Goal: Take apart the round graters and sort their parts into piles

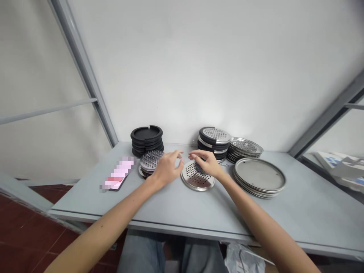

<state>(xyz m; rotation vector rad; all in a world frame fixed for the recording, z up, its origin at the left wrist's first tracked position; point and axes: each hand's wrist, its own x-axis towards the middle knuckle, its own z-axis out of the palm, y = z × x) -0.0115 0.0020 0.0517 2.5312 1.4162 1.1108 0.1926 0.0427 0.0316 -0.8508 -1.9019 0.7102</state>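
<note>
My left hand (169, 167) hovers over the table with its curved fingers and thumb apart, holding nothing. Facing it, my right hand (209, 162) is above a round perforated metal grater disc (199, 184), fingers bent and apart, with nothing visible in them. The disc lies flat, partly covered by that hand, and has a dark patch of holes or teeth near the fingers. Close to my left wrist stands a small stack of spiky grater discs (151, 160), partly hidden behind the hand.
Black rings (147, 137) are stacked at the back left. Behind my right hand rises a stack of black-rimmed graters (215, 139), beside more metal grater discs (247, 146). Plain round metal plates (260, 175) sit at right. A phone (121, 174) lies left. Metal posts (82, 64) flank the table.
</note>
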